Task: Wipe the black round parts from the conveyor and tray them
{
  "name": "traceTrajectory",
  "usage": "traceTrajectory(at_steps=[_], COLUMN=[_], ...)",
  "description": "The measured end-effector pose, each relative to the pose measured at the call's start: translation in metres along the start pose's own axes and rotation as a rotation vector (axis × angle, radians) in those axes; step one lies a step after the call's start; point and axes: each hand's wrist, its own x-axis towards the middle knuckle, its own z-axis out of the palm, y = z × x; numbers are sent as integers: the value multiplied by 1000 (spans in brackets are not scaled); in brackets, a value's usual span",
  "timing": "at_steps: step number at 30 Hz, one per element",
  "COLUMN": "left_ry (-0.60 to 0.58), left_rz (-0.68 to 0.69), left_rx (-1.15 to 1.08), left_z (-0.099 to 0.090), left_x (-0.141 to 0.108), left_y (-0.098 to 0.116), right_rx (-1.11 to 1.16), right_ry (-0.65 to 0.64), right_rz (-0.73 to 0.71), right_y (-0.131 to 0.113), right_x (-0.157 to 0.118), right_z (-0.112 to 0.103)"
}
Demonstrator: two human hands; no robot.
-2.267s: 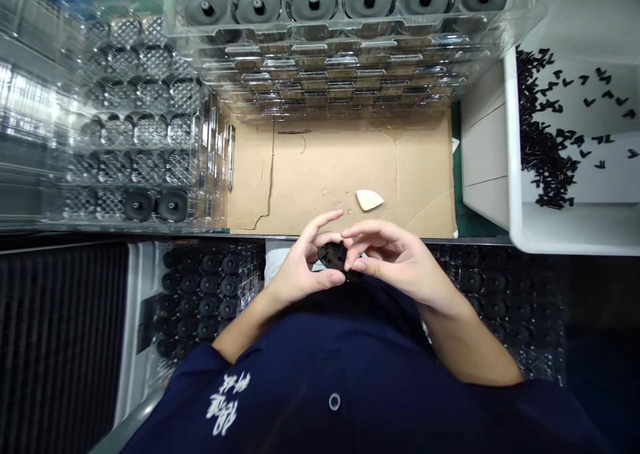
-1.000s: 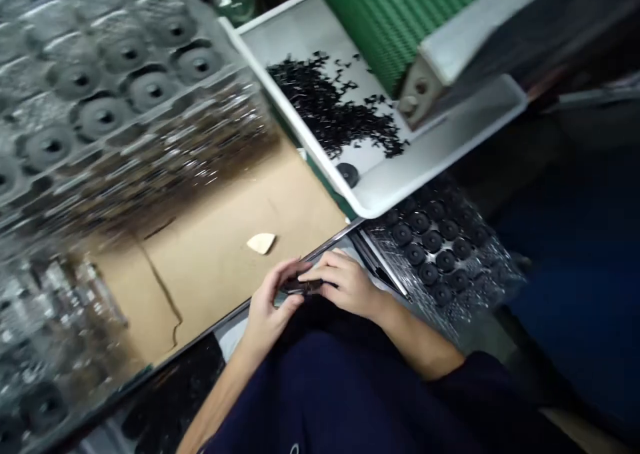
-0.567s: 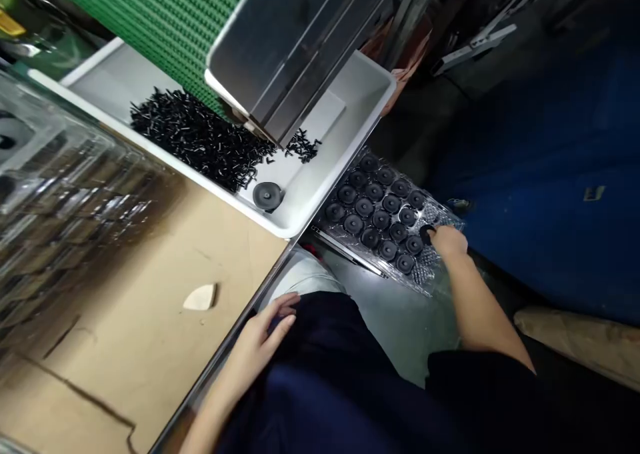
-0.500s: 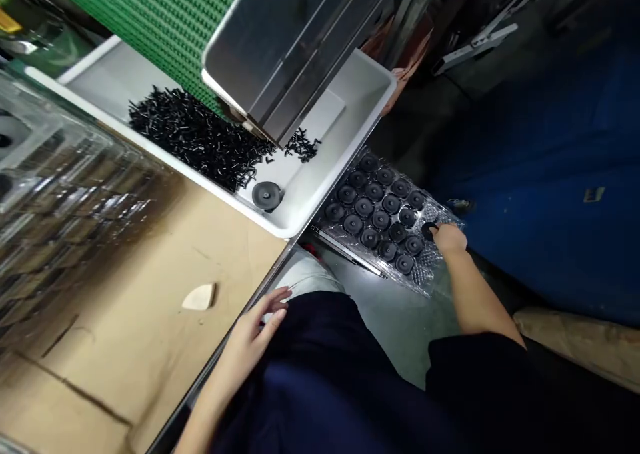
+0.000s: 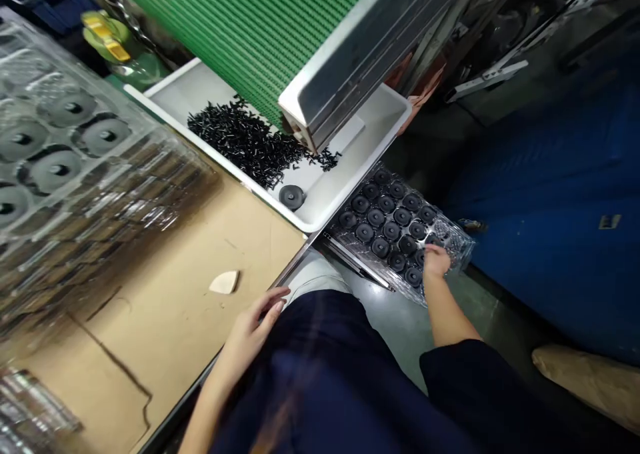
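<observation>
My left hand rests near the table's front edge, beside my lap. Its fingers are apart and hold nothing. Over a clear plastic tray low on the right is my right hand, its fingers drawn together. Whether anything is between them is hidden. Rows of round black discs with a small centre stud, such as this black disc, fill most of the tray. One more black disc sits right behind my right fingertips.
A white bin holds a heap of small black parts and a loose disc. A green ribbed conveyor belt ends above it. Stacked disc trays stand left. A pale wedge-shaped piece lies on the brown tabletop.
My right hand has moved back from the black disc it held, which now sits in the tray by its fingertips. The view has shifted left; my left hand stays put.
</observation>
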Motion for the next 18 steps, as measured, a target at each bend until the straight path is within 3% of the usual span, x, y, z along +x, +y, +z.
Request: traceTrajectory(at_steps=[2, 5, 7, 9, 12, 15, 18], left_ry=[43, 101, 133, 183, 335, 516, 615], left_rz=[49, 100, 110, 111, 73, 9, -8], left_rx=[-15, -20, -3, 17, 8, -38, -61], left_z=[1, 2, 1, -2, -4, 1, 12], left_x=[-2, -12, -25, -42, -71, -98, -115], left_y=[-4, -14, -24, -37, -63, -89, -107], right_rx=[-44, -120, -214, -343, -560, -741, -850], right_ry=[-140, -377, -496, -568, -611, -595, -541], right_rz=[-98, -359, -528, -659, -800, -896, -959], right_y=[-23, -65, -89, -109, -143, -182, -212], right_x=[-41, -107, -137, -147, -135, -132, -153], right_z=[17, 47, 57, 56, 39, 25, 22])
